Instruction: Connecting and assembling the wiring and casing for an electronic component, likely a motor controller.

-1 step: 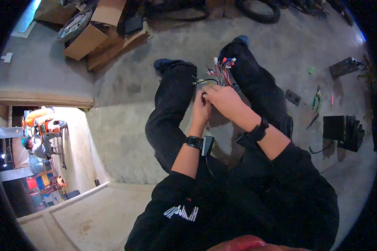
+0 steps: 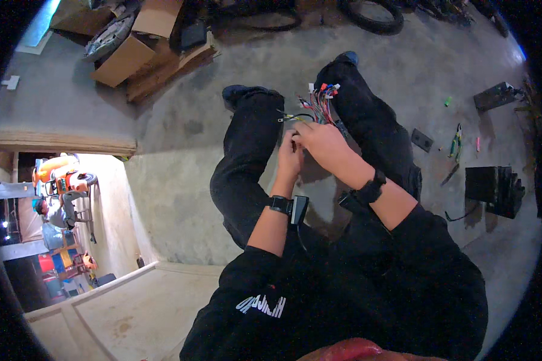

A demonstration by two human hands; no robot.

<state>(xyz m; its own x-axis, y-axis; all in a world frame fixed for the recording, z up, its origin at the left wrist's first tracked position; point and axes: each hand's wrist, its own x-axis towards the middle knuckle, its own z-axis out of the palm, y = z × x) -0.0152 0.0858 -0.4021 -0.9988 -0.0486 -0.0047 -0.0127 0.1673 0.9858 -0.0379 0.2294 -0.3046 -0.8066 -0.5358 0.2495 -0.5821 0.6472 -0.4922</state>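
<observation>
Between my knees, my left hand (image 2: 290, 155) and my right hand (image 2: 322, 141) meet at their fingertips, both closed in a pinch. A wire harness (image 2: 323, 108) of red, black and other thin wires runs out from under my right hand and ends in several white, red and blue plug connectors (image 2: 326, 90). Just beyond the fingertips, a black wire and yellowish leads (image 2: 295, 115) with metal terminals stick out to the left. My right fingers are on the wires; what lies between my left fingertips is hidden. A dark grey part (image 2: 341, 127) shows beside my right hand.
On the floor to the right lie green-handled pliers (image 2: 456, 143), a dark flat block (image 2: 421, 140), a pink stick (image 2: 478, 144) and black box-shaped units (image 2: 488, 183). Cardboard boxes (image 2: 123, 60) and a tire (image 2: 373, 17) are at the back. A person (image 2: 54, 212) sits beyond the left doorway.
</observation>
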